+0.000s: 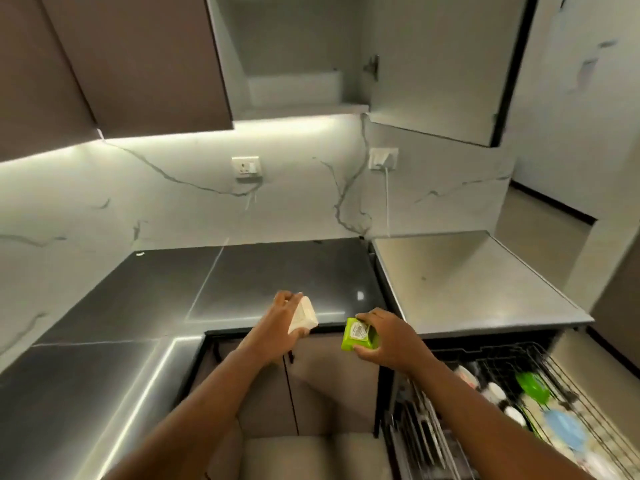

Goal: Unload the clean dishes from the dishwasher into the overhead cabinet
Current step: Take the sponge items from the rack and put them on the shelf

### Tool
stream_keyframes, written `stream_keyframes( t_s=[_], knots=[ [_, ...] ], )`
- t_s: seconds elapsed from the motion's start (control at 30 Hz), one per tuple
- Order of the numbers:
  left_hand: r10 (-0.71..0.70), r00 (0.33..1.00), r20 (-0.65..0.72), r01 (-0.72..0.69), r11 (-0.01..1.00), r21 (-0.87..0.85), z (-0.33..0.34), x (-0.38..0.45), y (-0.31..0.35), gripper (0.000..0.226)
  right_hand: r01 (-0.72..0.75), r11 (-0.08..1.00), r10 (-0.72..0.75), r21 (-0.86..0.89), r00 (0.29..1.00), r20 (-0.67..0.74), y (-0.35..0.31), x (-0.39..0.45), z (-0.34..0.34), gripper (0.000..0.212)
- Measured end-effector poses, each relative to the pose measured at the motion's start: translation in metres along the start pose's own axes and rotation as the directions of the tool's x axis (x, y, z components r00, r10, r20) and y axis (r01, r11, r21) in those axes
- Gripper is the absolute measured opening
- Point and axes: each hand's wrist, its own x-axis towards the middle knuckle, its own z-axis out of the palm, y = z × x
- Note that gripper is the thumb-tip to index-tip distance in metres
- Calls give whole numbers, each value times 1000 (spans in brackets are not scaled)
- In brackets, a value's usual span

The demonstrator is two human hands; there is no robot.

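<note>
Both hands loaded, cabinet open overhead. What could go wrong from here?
1. The left hand has a loose-looking fingertip grip on the white square container; it could slip on the lift.
2. The open cabinet door hangs above the right hand holding the green container; it may get knocked.

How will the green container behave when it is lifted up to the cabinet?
The green container looks like thin plastic, so it is probably light and stiff. The right hand spans it with fingers alone, which suggests little weight. Its surface looks glossy, so it may slip if wet.
</note>
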Motion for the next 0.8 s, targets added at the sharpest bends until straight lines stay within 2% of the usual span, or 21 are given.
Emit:
stream_keyframes(
  t_s=[0.1,0.2,0.37,0.57,0.8],
  knots=[
    [38,998,-48,-37,999,30,-45,20,-33,80,44,999,-43,13,996,-78,-32,48,-1,74],
    [88,991,-100,-83,995,53,-84,44,-55,74,80,996,-73,41,986,-150,-59,89,-7,73],
    [188,970,-155,-168,976,137,-130,93,-76,71,117,991,-100,60,967,-233,-75,153,-25,68],
    [240,951,-193,-205,961,186,-168,177,-93,73,188,982,-185,-13,946,-265,-64,248,-63,66],
    [305,930,-206,-253,936,244,-232,313,-86,72,287,958,-270,1,900,-343,-25,383,-125,64]
  ],
)
